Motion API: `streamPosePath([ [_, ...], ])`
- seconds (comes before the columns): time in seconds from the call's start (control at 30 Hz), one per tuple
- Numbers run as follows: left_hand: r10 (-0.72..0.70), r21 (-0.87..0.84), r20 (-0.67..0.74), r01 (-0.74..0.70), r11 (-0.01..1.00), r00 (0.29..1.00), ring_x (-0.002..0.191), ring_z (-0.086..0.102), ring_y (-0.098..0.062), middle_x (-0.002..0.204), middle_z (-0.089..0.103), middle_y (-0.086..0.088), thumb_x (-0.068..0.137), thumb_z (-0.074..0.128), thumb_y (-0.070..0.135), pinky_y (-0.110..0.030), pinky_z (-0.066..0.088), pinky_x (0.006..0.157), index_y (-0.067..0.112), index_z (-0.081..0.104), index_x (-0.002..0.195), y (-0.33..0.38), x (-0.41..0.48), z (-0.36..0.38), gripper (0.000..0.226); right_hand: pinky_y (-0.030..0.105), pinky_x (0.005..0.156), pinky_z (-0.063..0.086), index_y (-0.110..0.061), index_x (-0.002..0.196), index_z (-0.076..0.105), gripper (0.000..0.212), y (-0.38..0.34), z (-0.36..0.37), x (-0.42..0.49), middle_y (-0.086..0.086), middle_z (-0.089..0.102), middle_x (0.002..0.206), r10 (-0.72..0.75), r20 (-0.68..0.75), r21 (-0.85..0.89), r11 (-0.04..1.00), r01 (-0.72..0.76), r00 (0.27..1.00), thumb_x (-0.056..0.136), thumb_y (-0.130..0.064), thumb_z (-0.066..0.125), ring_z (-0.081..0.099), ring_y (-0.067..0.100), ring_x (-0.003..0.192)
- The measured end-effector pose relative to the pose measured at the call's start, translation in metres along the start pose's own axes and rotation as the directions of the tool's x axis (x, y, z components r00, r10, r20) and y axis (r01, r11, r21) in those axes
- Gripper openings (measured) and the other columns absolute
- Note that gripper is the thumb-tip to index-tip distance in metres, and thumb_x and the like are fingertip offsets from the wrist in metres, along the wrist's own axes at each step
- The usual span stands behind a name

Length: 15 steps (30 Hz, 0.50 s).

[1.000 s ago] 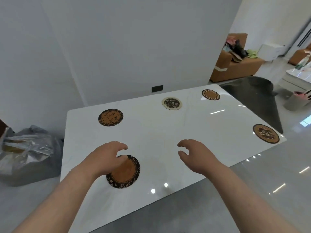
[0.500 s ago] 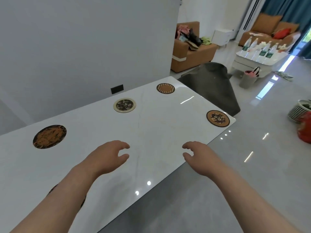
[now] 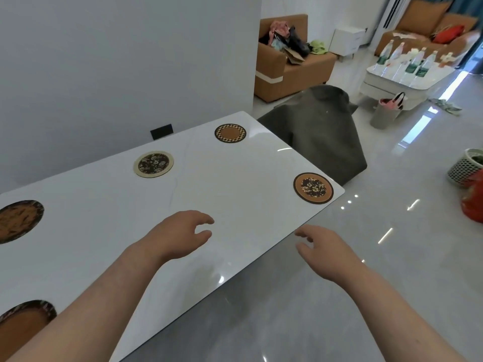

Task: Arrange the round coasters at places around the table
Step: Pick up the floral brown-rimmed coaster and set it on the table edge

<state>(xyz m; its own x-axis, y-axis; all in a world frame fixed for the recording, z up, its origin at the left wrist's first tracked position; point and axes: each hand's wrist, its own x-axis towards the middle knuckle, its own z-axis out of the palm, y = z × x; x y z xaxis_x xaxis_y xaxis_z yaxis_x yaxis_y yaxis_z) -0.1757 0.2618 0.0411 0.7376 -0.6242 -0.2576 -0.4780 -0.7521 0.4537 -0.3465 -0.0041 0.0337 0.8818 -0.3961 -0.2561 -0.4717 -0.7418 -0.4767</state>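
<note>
Glossy white worktop [image 3: 235,184] beside a grey wall, tan armchair [image 3: 274,71] beyond. Five round coasters lie flat, well apart: checker-rimmed coaster [image 3: 230,133] and cream-rimmed coaster [image 3: 153,164] along the far side, brown floral coaster [image 3: 313,188] at the near right corner, dark mottled coaster [image 3: 18,220] and orange coaster [image 3: 23,325] at the left edge of view. Left hand [image 3: 180,236] above the worktop, right hand [image 3: 326,252] past its edge: both empty, fingers loosely curled

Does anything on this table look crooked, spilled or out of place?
Nothing stands out. The checkered coaster, the cream-rimmed coaster and the corner coaster lie flat on the white table, well apart, none over the edge. The far-left coaster and the near-left coaster are partly out of view. The left hand and right hand hold nothing.
</note>
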Motion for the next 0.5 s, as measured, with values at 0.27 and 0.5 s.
streamPosePath([
  [0.27, 0.006, 0.030, 0.023, -0.007, 1.000, 1.000, 0.118, 0.051, -0.004, 0.134, 0.055, 0.016, 0.093, 0.052, 0.038, -0.026, 0.040, 0.099, 0.036, 0.057, 0.126, 0.042, 0.044, 0.012, 0.033, 0.026, 0.097, 0.042, -0.024, 0.128, 0.058, 0.035, 0.050, -0.027, 0.027, -0.007, 0.061, 0.129, 0.017, -0.014, 0.029, 0.999, -0.017, 1.000, 0.094, -0.026, 0.053, 0.054, 0.011, 0.117],
  [0.5, 0.008, 0.017, 0.041, -0.009, 1.000, 0.999, 0.115, 0.053, -0.003, 0.131, 0.056, 0.017, 0.092, 0.051, 0.040, -0.028, 0.042, 0.099, 0.038, 0.058, 0.122, 0.068, 0.105, 0.024, 0.031, 0.026, 0.098, 0.042, -0.023, 0.129, 0.058, 0.035, 0.087, -0.050, 0.069, -0.006, 0.060, 0.130, 0.035, -0.003, 0.035, 0.999, -0.035, 0.999, 0.094, -0.026, 0.054, 0.055, 0.011, 0.117],
])
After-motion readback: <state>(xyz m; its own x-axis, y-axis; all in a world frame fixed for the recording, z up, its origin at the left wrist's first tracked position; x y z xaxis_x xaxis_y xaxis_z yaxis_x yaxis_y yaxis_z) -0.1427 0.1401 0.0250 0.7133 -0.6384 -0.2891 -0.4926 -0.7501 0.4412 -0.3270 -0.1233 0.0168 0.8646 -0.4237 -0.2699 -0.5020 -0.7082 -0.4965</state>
